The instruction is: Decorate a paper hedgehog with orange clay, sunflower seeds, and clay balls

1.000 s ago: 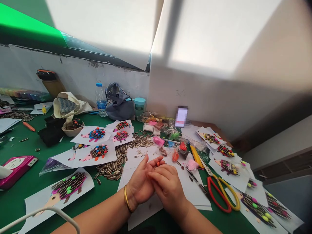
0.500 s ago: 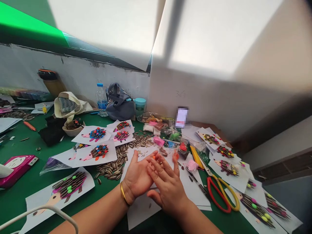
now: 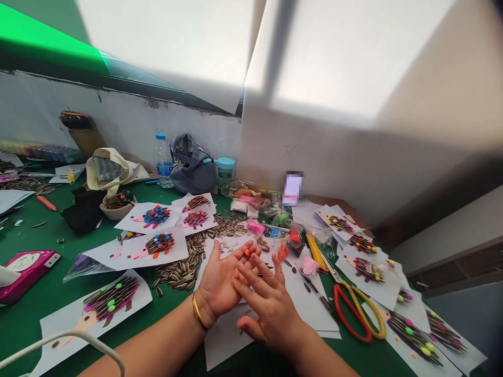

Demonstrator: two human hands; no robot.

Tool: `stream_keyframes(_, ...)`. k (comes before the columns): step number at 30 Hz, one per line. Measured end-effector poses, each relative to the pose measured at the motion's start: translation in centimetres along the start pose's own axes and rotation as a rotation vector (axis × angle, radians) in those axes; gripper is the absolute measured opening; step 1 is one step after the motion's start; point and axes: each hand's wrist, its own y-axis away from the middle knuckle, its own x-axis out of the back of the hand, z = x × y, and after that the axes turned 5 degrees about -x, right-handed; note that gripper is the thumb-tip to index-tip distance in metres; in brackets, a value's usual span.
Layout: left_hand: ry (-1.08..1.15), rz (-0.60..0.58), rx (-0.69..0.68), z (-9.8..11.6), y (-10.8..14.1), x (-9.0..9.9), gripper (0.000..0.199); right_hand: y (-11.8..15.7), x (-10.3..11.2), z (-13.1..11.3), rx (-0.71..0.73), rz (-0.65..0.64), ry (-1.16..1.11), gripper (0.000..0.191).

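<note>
My left hand (image 3: 220,288) is palm up over white paper, its fingers stretched out. A small orange clay ball (image 3: 247,252) lies on its fingers, and a second orange bit (image 3: 237,276) shows on the palm. Flat and spread, my right hand (image 3: 273,309) is held palm down across the left fingers, its fingertips at the left palm; whether more clay is under it is hidden. Beneath both hands is a sheet of white paper (image 3: 223,340). Lumps of orange clay (image 3: 282,250) and pink clay (image 3: 310,266) sit just beyond.
Sunflower seeds (image 3: 183,269) are heaped left of the paper. Scissors (image 3: 351,309), a pen (image 3: 320,296) and a yellow comb-like strip (image 3: 316,254) lie right. Seed-covered hedgehog cards (image 3: 112,303) flank both sides. A bottle (image 3: 162,162) and grey bag (image 3: 192,170) stand behind.
My right hand has slid back slightly towards me and right, over the left palm. The orange clay on the left hand now shows more fully.
</note>
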Motion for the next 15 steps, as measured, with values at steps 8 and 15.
stream_keyframes(8, 0.012, -0.057, 0.012, -0.28, -0.11, 0.13, 0.076, -0.09, 0.09, 0.29, -0.067, 0.042, -0.005, 0.059)
stream_keyframes(15, 0.020, -0.028, 0.040, -0.27, 0.16, -0.22, 0.074, -0.43, 0.50, -0.02, -0.034, 0.000, 0.010, 0.064)
